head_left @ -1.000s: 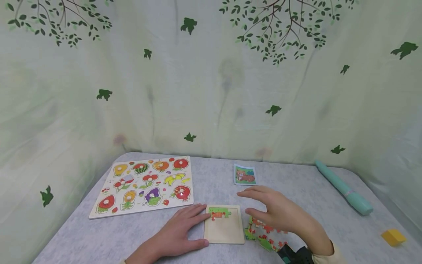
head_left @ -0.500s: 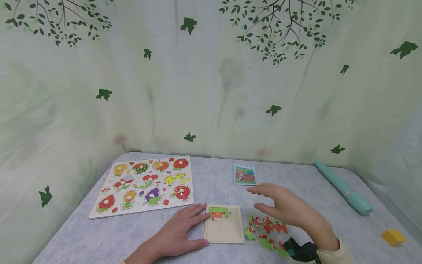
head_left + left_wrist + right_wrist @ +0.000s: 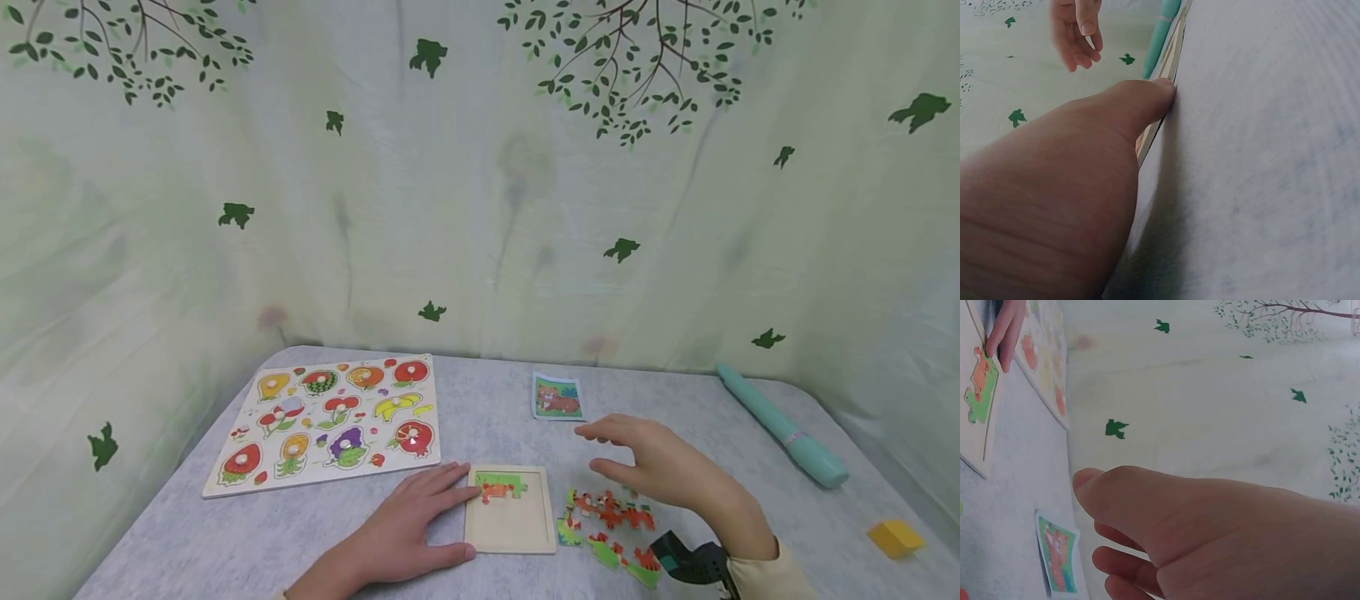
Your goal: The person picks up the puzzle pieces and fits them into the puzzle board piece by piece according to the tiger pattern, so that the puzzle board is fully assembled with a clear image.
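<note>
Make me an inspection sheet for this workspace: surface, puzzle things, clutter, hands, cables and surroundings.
Surface: mottled grey tabletop, no spills seen.
Puzzle things: wooden tray with joined green-and-orange pieces in its far left part; loose pieces scattered to its right; picture card lying beyond.
Clutter: fruit board at left; teal tapered object and yellow block at right.
Left hand: rests at the tray's left edge.
Right hand: raised above the table, nothing seen in it; black device at the wrist.
Cables: nothing seen.
Surroundings: pale curtain with leaf and branch prints.

Teal tube (image 3: 783,427), yellow block (image 3: 896,540)
</note>
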The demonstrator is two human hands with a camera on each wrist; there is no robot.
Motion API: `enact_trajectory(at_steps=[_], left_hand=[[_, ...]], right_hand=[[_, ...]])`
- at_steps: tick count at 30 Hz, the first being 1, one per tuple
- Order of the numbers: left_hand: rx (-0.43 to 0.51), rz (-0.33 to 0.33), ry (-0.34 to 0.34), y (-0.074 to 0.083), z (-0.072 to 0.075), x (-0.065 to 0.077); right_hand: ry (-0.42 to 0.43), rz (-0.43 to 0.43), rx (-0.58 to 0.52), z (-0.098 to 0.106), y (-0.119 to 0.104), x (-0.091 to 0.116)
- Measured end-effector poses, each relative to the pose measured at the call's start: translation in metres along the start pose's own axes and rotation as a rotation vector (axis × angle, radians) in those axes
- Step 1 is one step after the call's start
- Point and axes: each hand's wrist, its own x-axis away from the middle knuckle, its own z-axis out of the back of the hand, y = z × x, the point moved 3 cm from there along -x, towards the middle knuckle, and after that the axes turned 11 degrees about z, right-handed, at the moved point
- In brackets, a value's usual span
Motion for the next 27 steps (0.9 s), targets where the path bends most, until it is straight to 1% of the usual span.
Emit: enact_trajectory(at_steps=[17,21,27], left_hand=[[-0.003,0.022,-0.026,0.001,0.001,0.0],[-0.007,0.028,-0.029,0.001,0.0,0.0],[-0.001,0.019,-0.023,0.0,0.0,0.0]], right_hand=[[-0.02,-0.033,-0.026,0.001,0.003,0.001],[-0.017,-0.035,-0.013,0.002,0.006,0.002],[-0.016,-0.068,-0.016,0.001,0.015,0.006]])
